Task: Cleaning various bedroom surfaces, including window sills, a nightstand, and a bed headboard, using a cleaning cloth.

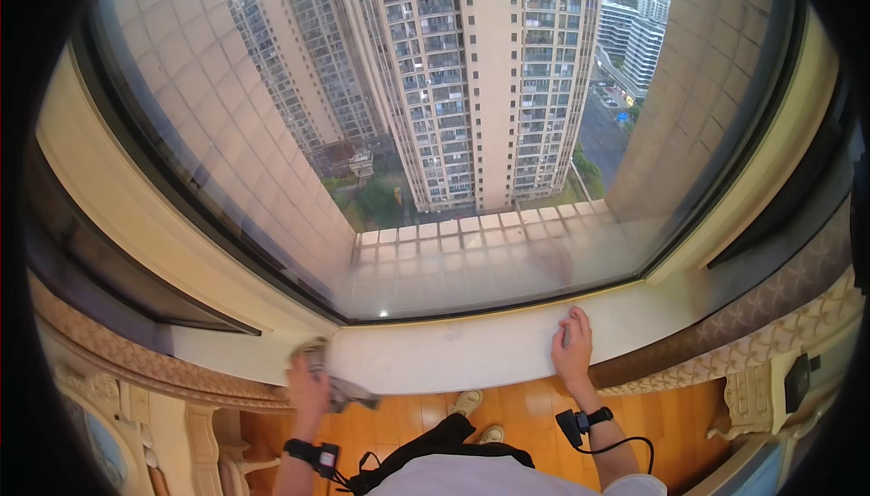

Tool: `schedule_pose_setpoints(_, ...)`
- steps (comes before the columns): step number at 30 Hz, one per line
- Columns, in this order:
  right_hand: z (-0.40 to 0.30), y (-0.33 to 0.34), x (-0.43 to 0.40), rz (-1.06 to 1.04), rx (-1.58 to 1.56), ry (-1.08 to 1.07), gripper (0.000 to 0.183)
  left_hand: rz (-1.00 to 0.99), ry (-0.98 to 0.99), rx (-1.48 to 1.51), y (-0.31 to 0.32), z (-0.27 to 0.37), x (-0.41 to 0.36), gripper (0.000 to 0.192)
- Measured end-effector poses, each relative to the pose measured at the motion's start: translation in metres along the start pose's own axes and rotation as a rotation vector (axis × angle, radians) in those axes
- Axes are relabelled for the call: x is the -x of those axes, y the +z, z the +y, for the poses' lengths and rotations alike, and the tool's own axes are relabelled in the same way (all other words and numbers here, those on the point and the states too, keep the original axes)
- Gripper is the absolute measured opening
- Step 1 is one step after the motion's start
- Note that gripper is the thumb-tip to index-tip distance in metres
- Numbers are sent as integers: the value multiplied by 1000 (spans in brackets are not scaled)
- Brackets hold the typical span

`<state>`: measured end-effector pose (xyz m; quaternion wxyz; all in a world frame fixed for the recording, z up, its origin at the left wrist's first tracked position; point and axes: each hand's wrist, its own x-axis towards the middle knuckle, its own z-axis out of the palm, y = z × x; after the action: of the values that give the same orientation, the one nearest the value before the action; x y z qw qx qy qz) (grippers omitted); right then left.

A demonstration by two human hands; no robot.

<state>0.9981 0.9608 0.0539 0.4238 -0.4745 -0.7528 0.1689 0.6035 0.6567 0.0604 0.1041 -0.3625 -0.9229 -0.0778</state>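
My left hand [310,391] grips a crumpled grey patterned cloth [316,355] at the left end of the white windowsill [435,360]. One end of this cloth [353,395] hangs over the sill's front edge, slightly blurred. Towards the sill's right side rests my right hand [572,350], fingers loosely curled and pointing at the window. A small grey patch shows between its thumb and fingers; whether it is an object or shadow I cannot tell. Behind the sill stands a large window pane [476,285] in a dark frame, hazy along its lower part.
Patterned curtains [761,333] hang at both sides. Dark panels [122,272] flank the window. Carved cream furniture [747,397] stands at right, and more carved furniture [197,441] at left, on a wooden floor [401,428]. High-rise buildings [496,88] show outside. A cable [642,440] runs from my right wrist device.
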Motion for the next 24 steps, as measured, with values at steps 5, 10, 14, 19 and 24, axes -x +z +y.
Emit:
schedule_pose_setpoints(5,0,-1,0,13,74,40,14,-32,-436,6,-14,-103,-32,57)
schedule_pose_setpoints(10,-2,1,-1,7,94,40,15,-134,-565,-252,-4,-91,-56,58)
schedule_pose_setpoints(14,-1,-1,0,25,116,14,16,-362,-271,-135,-19,4,-53,67)
schedule_pose_setpoints(19,3,1,2,34,123,34,16,-469,188,124,-37,167,-27,60)
schedule_pose_setpoints(24,-4,6,0,45,116,31,15,-324,478,162,-23,254,-19,69)
